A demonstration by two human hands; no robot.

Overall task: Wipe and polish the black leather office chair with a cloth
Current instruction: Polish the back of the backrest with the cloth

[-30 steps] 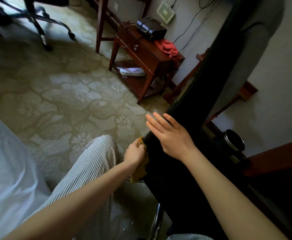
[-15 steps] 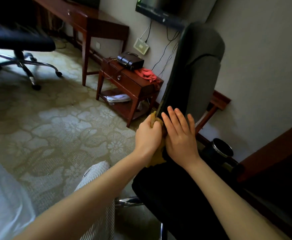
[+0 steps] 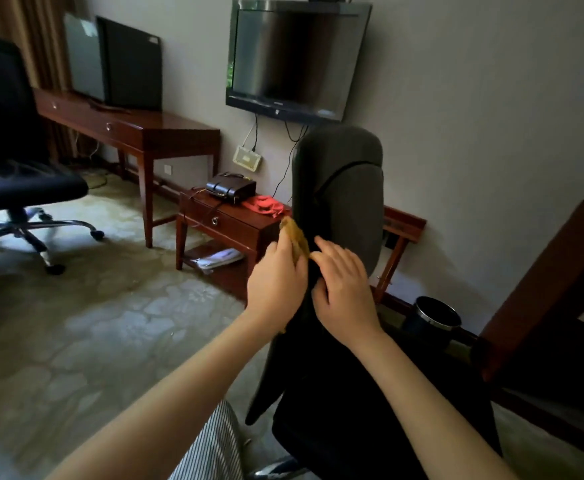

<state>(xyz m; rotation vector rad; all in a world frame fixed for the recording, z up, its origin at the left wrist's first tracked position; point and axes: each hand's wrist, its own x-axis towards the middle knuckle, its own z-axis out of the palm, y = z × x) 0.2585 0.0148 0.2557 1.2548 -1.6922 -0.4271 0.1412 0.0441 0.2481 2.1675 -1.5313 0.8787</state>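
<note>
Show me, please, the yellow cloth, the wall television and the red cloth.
yellow cloth point(image 3: 297, 239): head view, on its exposed upper part.
wall television point(image 3: 294, 60): head view, on the middle of the dark screen.
red cloth point(image 3: 266, 206): head view, on the middle of the crumpled fabric.

The office chair point(image 3: 346, 188) stands in the near middle, its back edge-on, with the left grip point(image 3: 276, 278) holding the cloth point(image 3: 297, 237) against the back's left side and the right grip point(image 3: 344, 289) resting on its right side, just beside. Behind it to the left a low surface point(image 3: 235, 223) stands against the wall point(image 3: 491, 133), a bag point(image 3: 231, 188) and a garment point(image 3: 266, 205) on top and papers point(image 3: 219, 259) on its shelf point(image 3: 196, 248) below; farther left a long surface point(image 3: 152, 131) carries a screen point(image 3: 131, 76), and a television point(image 3: 294, 60) hangs on the wall above. A second chair point(image 3: 16, 181) stands at far left, a bin point(image 3: 436, 315) by the wall at right.
</note>
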